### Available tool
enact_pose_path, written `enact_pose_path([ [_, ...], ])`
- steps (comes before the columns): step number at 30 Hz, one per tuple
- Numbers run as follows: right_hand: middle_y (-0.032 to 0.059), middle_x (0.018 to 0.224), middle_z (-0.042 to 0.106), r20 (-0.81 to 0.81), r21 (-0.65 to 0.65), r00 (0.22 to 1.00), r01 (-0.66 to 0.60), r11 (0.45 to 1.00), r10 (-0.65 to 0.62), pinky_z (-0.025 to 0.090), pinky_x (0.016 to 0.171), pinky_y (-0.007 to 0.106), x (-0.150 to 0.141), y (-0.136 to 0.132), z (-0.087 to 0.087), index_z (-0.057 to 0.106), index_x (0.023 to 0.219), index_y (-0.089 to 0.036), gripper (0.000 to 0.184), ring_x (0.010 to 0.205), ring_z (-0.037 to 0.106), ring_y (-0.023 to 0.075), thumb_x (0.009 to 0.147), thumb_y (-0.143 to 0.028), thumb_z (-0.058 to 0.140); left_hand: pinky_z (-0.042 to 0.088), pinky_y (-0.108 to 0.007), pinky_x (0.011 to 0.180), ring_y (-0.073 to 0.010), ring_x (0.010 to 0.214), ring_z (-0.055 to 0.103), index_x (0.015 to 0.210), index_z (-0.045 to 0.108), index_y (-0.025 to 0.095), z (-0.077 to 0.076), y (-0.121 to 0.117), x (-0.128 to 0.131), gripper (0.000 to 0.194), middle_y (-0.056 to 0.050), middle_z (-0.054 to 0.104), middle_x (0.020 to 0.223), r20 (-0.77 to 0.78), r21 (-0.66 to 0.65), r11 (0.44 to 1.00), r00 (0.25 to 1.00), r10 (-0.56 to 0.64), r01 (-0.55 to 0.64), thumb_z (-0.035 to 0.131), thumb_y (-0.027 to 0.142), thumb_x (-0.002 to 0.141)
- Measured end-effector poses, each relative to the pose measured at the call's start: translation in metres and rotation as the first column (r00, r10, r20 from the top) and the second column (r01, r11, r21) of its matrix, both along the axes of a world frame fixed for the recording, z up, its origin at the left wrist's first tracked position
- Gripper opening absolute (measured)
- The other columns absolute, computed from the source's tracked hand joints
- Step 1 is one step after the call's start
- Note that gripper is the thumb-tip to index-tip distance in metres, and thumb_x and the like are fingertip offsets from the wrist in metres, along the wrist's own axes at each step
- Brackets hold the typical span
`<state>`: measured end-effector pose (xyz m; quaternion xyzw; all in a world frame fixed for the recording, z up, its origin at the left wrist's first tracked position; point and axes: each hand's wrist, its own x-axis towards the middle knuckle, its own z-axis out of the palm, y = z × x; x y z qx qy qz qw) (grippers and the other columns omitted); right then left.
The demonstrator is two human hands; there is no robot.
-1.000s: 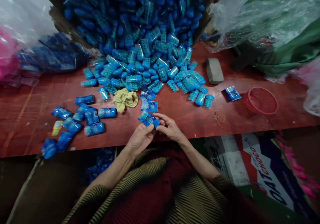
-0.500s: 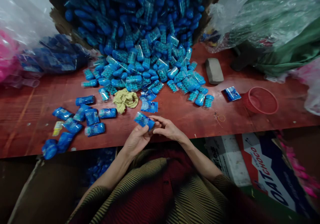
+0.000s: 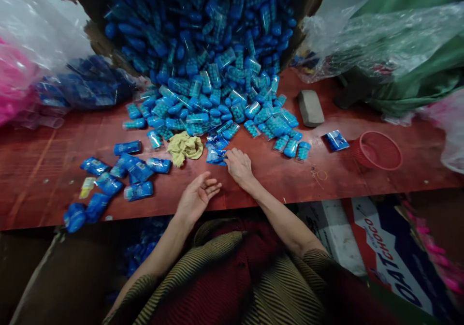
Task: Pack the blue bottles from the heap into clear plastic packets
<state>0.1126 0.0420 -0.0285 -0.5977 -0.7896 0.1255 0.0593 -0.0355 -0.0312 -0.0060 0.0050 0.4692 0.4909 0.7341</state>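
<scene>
My left hand hovers over the front of the red table, fingers apart and palm turned inward, with nothing in it. Ahead and to the right, my right hand pinches the edge of a flat blue printed sleeve in a small stack. Beside that stack lies a crumpled yellow-green cloth. Several bottles in blue printed sleeves lie in a loose group left of my left hand. Beyond both hands spreads a large heap of clear, blue-capped bottles filled with blue beads.
The heap spills from a torn cardboard box. Rightward on the table are a grey block, a blue packet and a red basket. A yellow slip lies at left. Plastic bags crowd both back corners.
The sleeved bottle has left my left hand, which has opened and drawn slightly back. My right hand has moved forward to the flat sleeves and taken hold of one.
</scene>
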Motion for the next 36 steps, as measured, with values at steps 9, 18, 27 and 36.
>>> enact_pose_path([
  [9, 0.0073, 0.090, 0.062, -0.089, 0.063, 0.996, -0.021, 0.998, 0.026, 0.036, 0.074, 0.030, 0.010, 0.005, -0.013, 0.060, 0.091, -0.018, 0.020, 0.085, 0.054, 0.0197, 0.092, -0.022, 0.040, 0.046, -0.020, 0.049, -0.0099, 0.050, 0.060, 0.084, 0.051, 0.014, -0.007, 0.021, 0.032, 0.022, -0.001, 0.065, 0.069, -0.206, 0.078, 0.997, 0.979, -0.003, 0.020, 0.068, 0.018, 0.071],
  [18, 0.0095, 0.092, 0.059, -0.300, 0.154, 0.946, -0.079, 0.985, 0.122, 0.038, 0.076, 0.030, 0.017, -0.010, -0.005, 0.057, 0.096, -0.015, 0.016, 0.088, 0.051, 0.0213, 0.090, -0.022, 0.044, 0.040, -0.018, 0.042, -0.0064, 0.045, 0.054, 0.083, 0.052, 0.014, -0.012, 0.029, 0.043, 0.032, 0.001, 0.058, 0.067, -0.305, 0.137, 0.990, 0.952, 0.000, 0.044, 0.072, 0.033, 0.067],
  [27, 0.0087, 0.090, 0.062, -0.032, 0.092, 0.997, -0.068, 0.993, 0.072, 0.032, 0.074, 0.032, 0.004, 0.014, -0.008, 0.060, 0.090, -0.017, 0.022, 0.086, 0.050, 0.0220, 0.093, -0.021, 0.039, 0.039, -0.018, 0.042, -0.0064, 0.044, 0.053, 0.083, 0.052, 0.014, -0.013, 0.022, 0.036, 0.028, 0.000, 0.059, 0.068, -0.321, 0.089, 0.996, 0.947, 0.003, 0.027, 0.070, 0.030, 0.068],
  [36, 0.0098, 0.095, 0.060, -0.409, 0.180, 0.889, -0.143, 0.973, 0.206, 0.038, 0.084, 0.033, 0.016, -0.027, 0.018, 0.057, 0.080, -0.018, 0.020, 0.092, 0.050, 0.0203, 0.091, -0.022, 0.041, 0.040, -0.017, 0.047, -0.0062, 0.049, 0.054, 0.082, 0.060, 0.012, -0.009, 0.023, 0.042, 0.038, 0.002, 0.060, 0.063, -0.227, 0.185, 0.983, 0.974, 0.023, 0.020, 0.078, 0.034, 0.056],
])
